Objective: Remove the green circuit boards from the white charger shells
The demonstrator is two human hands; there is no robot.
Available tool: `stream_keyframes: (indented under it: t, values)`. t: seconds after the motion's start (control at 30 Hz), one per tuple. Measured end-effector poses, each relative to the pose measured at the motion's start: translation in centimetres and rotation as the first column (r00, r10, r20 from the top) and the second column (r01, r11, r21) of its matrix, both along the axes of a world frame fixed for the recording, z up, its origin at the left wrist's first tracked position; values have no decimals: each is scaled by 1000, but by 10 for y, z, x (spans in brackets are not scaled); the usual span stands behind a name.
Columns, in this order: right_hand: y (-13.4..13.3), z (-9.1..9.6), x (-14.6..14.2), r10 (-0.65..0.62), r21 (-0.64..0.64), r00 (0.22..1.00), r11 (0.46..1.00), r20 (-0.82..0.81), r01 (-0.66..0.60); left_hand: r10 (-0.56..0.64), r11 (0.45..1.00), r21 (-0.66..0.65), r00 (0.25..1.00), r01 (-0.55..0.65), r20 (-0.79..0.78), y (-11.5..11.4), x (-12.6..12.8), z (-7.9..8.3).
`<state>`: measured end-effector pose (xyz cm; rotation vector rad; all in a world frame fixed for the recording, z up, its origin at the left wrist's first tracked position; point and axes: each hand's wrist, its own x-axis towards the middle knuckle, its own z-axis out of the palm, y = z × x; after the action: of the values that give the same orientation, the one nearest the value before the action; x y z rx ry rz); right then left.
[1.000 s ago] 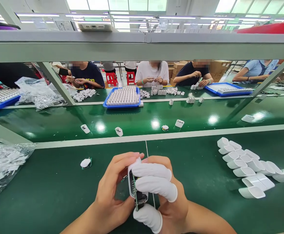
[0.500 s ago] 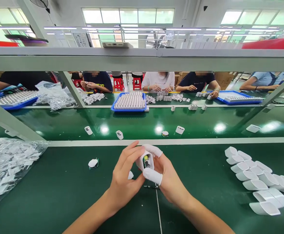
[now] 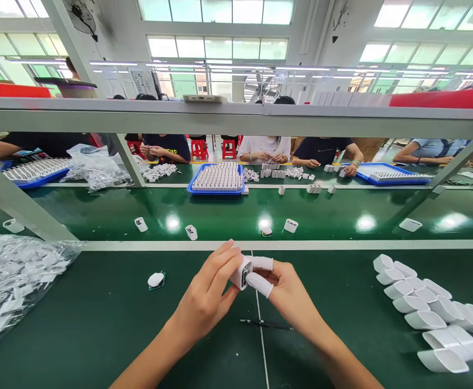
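Over the green bench (image 3: 98, 324), both hands pinch one white charger shell (image 3: 239, 272): left hand (image 3: 207, 294) grips its side, right hand (image 3: 281, 286) clamps it with capped fingertips (image 3: 259, 284).

Our left hand (image 3: 207, 297) and right hand (image 3: 287, 292) cover most of the white charger shell (image 3: 241, 272), so we cannot make out what sits in its open end. The bag of white parts (image 3: 13, 286) runs off the left edge, the row of empty shells (image 3: 431, 308) off the right. The thin dark stick (image 3: 266, 324) is too small to name.
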<state>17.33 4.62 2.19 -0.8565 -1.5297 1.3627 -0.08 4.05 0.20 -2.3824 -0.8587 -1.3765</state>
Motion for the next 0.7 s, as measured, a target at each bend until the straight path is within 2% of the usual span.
stream_keyframes:
  t: [0.2, 0.3, 0.4, 0.43, 0.5, 0.57, 0.63, 0.7]
  values:
    - [6, -4, 4, -21, 104, 977, 995, 214, -1, 77, 995, 82, 968, -59, -238, -2, -5, 4]
    - [9, -7, 6, -10, 107, 962, 994, 272, -20, 121, 988, 132, 943, -84, -309, -4, -3, -3]
    - [15, -13, 7, 7, 102, 960, 994, 281, -37, 130, 989, 104, 943, -102, -306, -2, -3, -14]
    - [18, -15, 6, 14, 100, 959, 994, 283, -44, 119, 992, 62, 951, -106, -286, 1, -3, -19]
    - [21, -20, 7, 48, 81, 957, 994, 286, -74, 46, 991, -119, 982, -69, -186, 8, -4, -27]
    - [18, -23, 15, 80, 60, 952, 993, 295, -102, -15, 944, -330, 999, 0, -41, 19, -7, -34]
    - [10, -24, 37, 62, 58, 945, 995, 322, -85, 7, 884, -466, 998, 23, 61, 32, -11, -41]
    - [-3, -27, 77, -41, 95, 909, 995, 414, 1, 98, 843, -537, 990, -31, 97, 48, -15, -49]
